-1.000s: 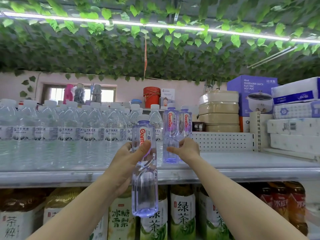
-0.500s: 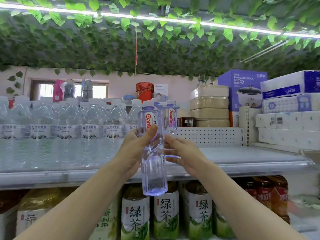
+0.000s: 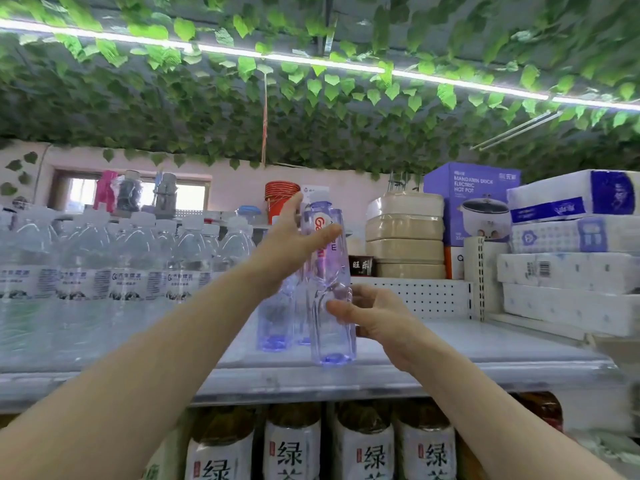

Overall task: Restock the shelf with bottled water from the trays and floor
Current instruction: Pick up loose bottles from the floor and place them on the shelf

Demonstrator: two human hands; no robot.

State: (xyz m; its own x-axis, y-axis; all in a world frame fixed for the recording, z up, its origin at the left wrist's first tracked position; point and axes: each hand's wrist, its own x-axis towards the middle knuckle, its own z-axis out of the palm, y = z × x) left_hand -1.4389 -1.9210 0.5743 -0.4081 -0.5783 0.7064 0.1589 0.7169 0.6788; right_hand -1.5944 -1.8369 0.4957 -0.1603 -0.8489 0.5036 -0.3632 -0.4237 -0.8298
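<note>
Gripping the purple-tinted bottle (image 3: 334,337) up high with my left hand (image 3: 294,244), thumb across the red label, while my right hand (image 3: 377,317) curls round its lower half. Half a second ago it was hanging down in front of the shelf edge. Now it's lifted, so the base is level with the front of the shelf (image 3: 467,351), though I can't tell if it's actually touching down. It's upright, just in front of the other purple bottles (image 3: 275,320). Clear water bottles (image 3: 104,271) fill the left side, tissue packs (image 3: 568,271) are stacked on the right, and green tea bottles (image 3: 363,452) sit underneath.
</note>
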